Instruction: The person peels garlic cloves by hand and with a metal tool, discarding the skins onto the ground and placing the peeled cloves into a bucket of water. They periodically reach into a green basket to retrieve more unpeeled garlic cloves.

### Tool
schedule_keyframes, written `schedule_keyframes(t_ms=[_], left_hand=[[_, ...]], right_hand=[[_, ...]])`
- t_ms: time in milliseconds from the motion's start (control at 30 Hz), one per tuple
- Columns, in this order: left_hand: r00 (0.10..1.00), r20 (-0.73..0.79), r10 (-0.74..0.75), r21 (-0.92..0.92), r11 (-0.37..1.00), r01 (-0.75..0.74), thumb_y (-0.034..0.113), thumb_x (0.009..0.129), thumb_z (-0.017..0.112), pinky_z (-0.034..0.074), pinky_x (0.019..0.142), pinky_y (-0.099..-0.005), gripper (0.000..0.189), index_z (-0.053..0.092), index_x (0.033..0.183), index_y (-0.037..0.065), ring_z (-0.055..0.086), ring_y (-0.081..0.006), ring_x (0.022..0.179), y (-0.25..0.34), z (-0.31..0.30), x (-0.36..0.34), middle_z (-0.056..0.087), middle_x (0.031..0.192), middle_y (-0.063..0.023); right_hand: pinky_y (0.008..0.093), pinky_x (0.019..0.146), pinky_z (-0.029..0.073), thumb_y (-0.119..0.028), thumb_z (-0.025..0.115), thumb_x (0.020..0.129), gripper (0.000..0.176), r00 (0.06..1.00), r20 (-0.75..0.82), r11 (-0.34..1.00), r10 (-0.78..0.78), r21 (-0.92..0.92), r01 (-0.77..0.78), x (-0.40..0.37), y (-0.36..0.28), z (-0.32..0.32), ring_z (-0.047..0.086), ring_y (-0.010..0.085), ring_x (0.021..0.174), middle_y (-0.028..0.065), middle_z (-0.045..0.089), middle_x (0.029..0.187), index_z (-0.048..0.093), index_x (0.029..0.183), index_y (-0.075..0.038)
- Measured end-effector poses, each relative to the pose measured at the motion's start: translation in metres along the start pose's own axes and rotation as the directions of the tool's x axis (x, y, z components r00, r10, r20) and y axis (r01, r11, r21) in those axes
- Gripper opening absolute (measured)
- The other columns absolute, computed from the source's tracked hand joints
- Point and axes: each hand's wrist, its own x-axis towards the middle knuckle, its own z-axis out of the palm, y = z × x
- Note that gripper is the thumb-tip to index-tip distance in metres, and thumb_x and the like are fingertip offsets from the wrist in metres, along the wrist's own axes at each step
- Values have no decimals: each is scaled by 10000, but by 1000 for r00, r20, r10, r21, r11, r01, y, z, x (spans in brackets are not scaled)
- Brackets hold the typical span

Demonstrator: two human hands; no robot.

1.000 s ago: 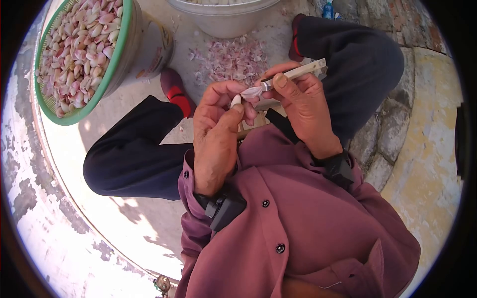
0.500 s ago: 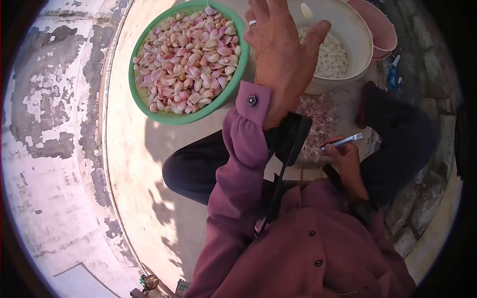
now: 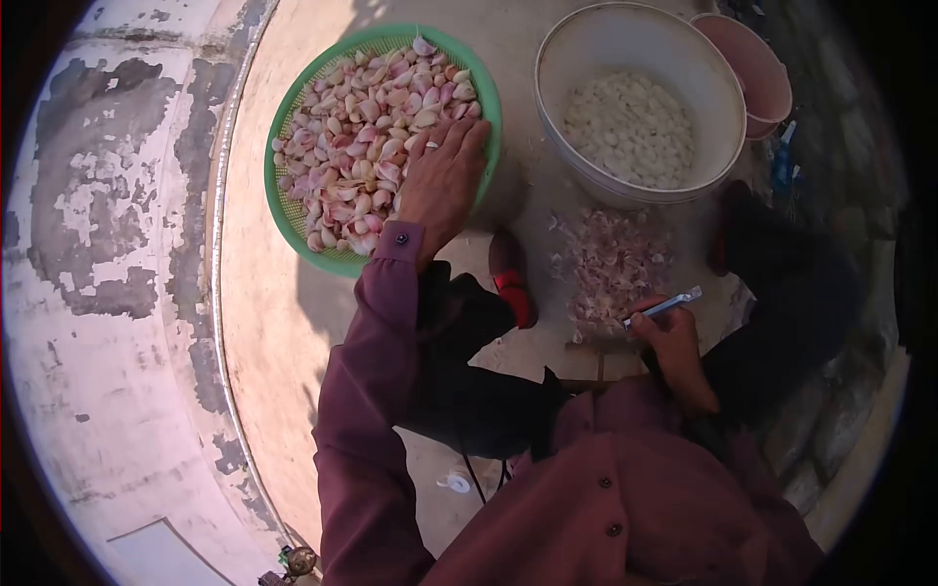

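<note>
My left hand point(image 3: 445, 186) rests on the garlic cloves point(image 3: 357, 137) at the right side of a green basket point(image 3: 493, 88). Its fingers are stretched out, a ring shows on one, and the fingertips lie near the rim. Unpeeled pink and white cloves fill the basket. Lower right, my right hand point(image 3: 674, 347) is closed round a small knife point(image 3: 666, 305) with a pale blue handle, above loose garlic skins point(image 3: 620, 264) on the ground. A white bucket point(image 3: 640, 15) at the top holds peeled cloves point(image 3: 630, 127).
A pink bucket point(image 3: 747, 63) stands behind the white one, with a blue object point(image 3: 782, 166) beside it. One foot point(image 3: 511, 278) in a red and dark shoe is between basket and skins. A peeling wall point(image 3: 98, 293) is at left; a white ring point(image 3: 453, 482) lies below my leg.
My left hand has moved from over the white bucket left and down to the green basket. A pale clove that hung in the air above the bucket is no longer seen there. The knife stays in my right hand.
</note>
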Motion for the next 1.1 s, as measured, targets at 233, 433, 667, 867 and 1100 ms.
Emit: schedule_keyframes(t_ms=[233,433,667,867,1100], left_hand=[[992,129,-5,281,959,-32,118,831,491,354,897,-428,233,557,1054,124,569,-272,1014,-31,-23,-1,532,1065,-106],[967,2,-254,230,941,247,117,864,518,420,804,-424,227,581,1083,130,591,-329,908,-73,-58,-10,540,1048,-130],[764,-495,-415,-183,909,375,140,910,536,474,744,-361,154,612,992,34,611,-287,833,-122,-85,-11,609,944,-144],[726,-96,-681,-905,364,221,158,952,534,274,482,-178,152,589,923,19,363,-18,536,-34,-122,-17,661,779,-80],[814,340,-472,-922,-340,188,143,958,554,246,460,-171,121,595,991,34,348,-16,493,117,-68,-55,672,787,-83]], right_hand=[[261,707,490,-108,641,887,125,1000,28,999,-12,-37,13,1,5,-1,617,120,743,47,647,823,621,964,-11],[233,629,454,-126,664,868,142,1000,-16,999,-12,-37,12,3,7,-2,571,70,697,2,636,769,647,959,-18],[236,662,466,-102,664,862,139,1000,-7,999,-31,-12,31,1,9,-1,583,77,715,12,645,789,644,963,-9],[244,696,486,-114,669,870,154,997,25,997,-73,25,72,1,12,-2,604,91,747,28,653,826,635,977,-8],[263,789,493,-93,675,869,185,953,127,959,-274,-39,280,-25,-58,5,621,109,864,73,670,939,627,1018,7]])
